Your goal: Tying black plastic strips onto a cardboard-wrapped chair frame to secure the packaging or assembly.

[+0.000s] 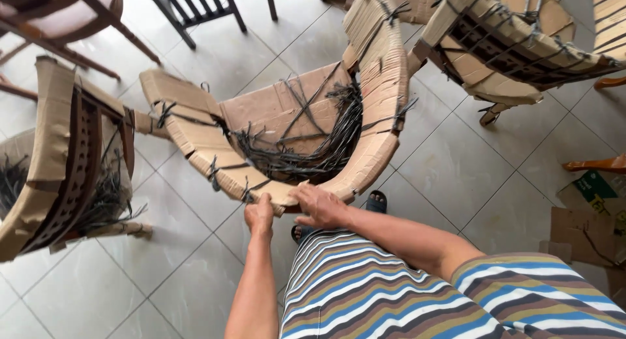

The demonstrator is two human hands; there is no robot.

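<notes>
A chair wrapped in brown cardboard (381, 85) and bound with black plastic straps (306, 150) stands right in front of me on the tiled floor. Its curved back rim faces me. My left hand (259, 216) grips the near edge of the cardboard rim with closed fingers. My right hand (319, 205) lies over the same rim just to the right, fingers curled on the cardboard. A tangle of cut black straps lies inside on the seat.
Another cardboard-wrapped chair (62, 156) stands at the left, a third (508, 45) at the upper right. Bare wooden chairs (65, 19) are at the top left. Flat cardboard pieces (587, 228) lie at the right. My sandalled foot (375, 201) shows below the chair.
</notes>
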